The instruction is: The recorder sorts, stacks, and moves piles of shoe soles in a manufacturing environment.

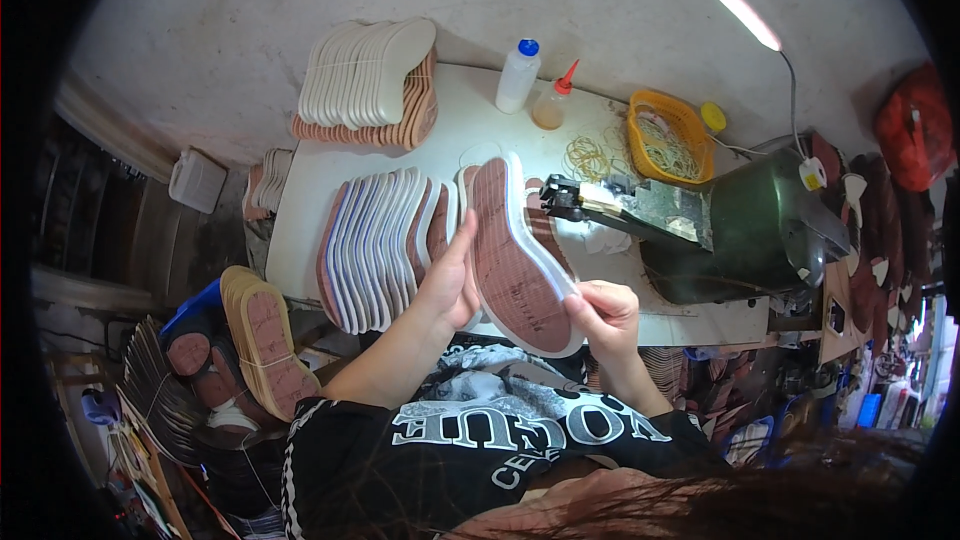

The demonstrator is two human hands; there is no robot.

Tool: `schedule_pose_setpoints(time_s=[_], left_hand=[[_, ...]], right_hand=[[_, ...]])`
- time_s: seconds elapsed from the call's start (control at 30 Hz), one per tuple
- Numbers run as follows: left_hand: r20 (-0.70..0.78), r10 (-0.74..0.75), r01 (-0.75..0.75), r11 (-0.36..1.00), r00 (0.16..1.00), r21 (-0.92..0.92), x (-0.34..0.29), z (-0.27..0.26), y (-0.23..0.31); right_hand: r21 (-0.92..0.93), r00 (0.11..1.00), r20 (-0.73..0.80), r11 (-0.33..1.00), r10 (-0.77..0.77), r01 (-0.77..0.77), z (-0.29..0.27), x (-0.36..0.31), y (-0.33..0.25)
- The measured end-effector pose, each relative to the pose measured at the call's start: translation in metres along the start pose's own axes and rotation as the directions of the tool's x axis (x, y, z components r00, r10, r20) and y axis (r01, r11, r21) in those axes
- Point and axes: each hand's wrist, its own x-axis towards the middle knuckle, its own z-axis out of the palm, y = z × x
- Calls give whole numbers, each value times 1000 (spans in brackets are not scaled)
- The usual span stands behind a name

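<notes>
A brown shoe insole [515, 280] with a white edge is held up in front of me, tilted, its toe end toward me. My left hand [455, 285] grips its left edge, thumb pointing up along the side; the fingers behind are partly hidden. My right hand [605, 320] pinches the lower right edge between thumb and fingers. Just left of the held piece, a row of insoles [375, 250] stands on edge on the white table [465, 100]. Another brown insole [548, 230] shows partly behind it, under the dark arm of a machine [640, 215].
At the back left is a tied stack of white insoles [360, 70]. A blue-capped bottle [518, 77], a red-tipped bottle [552, 105] and a yellow basket [640, 155] of rubber bands stand along the back. A lit lamp [748, 18] hangs at right. Bundled insoles [265, 340] lie lower left.
</notes>
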Motion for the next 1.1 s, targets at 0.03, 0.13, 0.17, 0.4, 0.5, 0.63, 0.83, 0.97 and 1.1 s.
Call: schedule_pose_setpoints(time_s=[0.03, 0.13, 0.17, 0.4, 0.5, 0.63, 0.83, 0.97, 1.1], left_hand=[[138, -246, 259, 963, 959, -80, -5, 8, 3], [185, -143, 123, 986, 972, 113, -4, 24, -3], [273, -106, 41, 972, 956, 232, -6, 32, -5], [403, 17, -222, 855, 915, 469, -9, 54, -12], [410, 102, -351, 723, 906, 596, -5, 61, -13], [358, -54, -276, 536, 932, 798, 22, 64, 4], [377, 305, -483, 474, 874, 736, 55, 102, -5], [485, 237, -517, 96, 842, 851, 106, 99, 10], [359, 263, -363, -35, 896, 931, 136, 85, -13]], right_hand=[[77, 1000, 9, 997, -28, 27, 0, 0, 5], [634, 973, 226, 750, 52, -187, -10, 5, 38], [755, 949, 289, 579, 130, -309, -6, 13, 42], [278, 705, 654, 779, 275, -562, -44, 56, 33], [47, 709, 579, 852, 402, -521, -51, 61, -11], [-453, 762, 488, 870, 427, -197, -59, 72, -25], [-149, 848, 349, 917, 400, -371, -54, 65, -5], [224, 945, 271, 942, 184, -248, -47, 50, 13], [350, 953, 58, 888, 297, -298, -51, 40, 32]])
